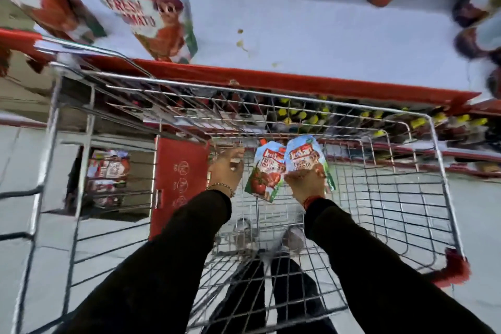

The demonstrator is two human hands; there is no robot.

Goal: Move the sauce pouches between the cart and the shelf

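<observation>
Two black-sleeved arms are reaching forward over a silver wire shopping trolley [423, 198], and below them, through the mesh, dark trouser legs and blurred shoes are showing on the pale floor. The right hand [307, 184] is grasping two red, white and blue ketchup pouches printed with tomatoes [290, 163]; its fingers are curling round their lower ends, so its grip is clenched on both. The pouches are standing roughly upright inside the basket, their long axes running up and away from the hand, the left one tilting outward at its bottom corner. They are hanging just above the wire floor, apart from it as far as I can tell.

The left hand [226, 168], with a thin chain bracelet [221, 187] at the wrist, is lying just beside the pouches on their left. Its fingers are curling over a wire bar near the red plastic child-seat flap [180, 184], though motion blur is leaving me unsure how firmly that grip is closing. The right hand is the one carrying the pouches; the left is close, yet not touching them.

Beyond the trolley's far rim, a red-edged white shelf [325, 35] is carrying more of the same printed pouches [143, 5], large and blurred, while yellow-capped dark bottles [306, 116] are lining the shelf underneath.
</observation>
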